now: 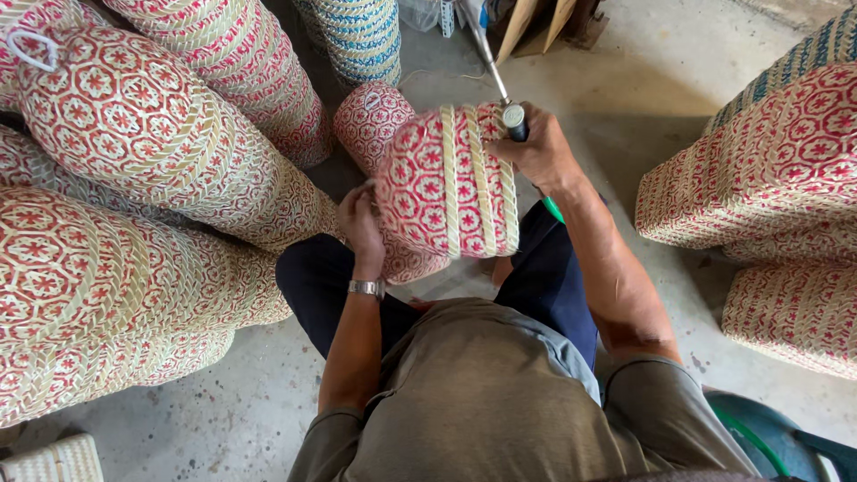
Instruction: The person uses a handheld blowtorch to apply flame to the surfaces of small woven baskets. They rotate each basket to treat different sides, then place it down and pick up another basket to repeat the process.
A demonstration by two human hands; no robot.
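Concrete floor (661,80); woven basket stacks (134,205) on it

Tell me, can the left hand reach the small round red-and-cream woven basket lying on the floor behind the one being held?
Probably yes. The left hand rests on the held red-and-cream woven basket, and the small round red-and-cream woven basket lies just beyond it with nothing between them.

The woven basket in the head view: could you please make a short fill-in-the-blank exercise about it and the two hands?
1. The woven basket between the hands has a pattern of cream and ____.
2. The ____ hand grips a metal tool against the basket's top edge.
3. The left hand has a ____ on its wrist.
4. The stacked baskets lie on the person's ____ side.

Missing words: red; right; watch; left
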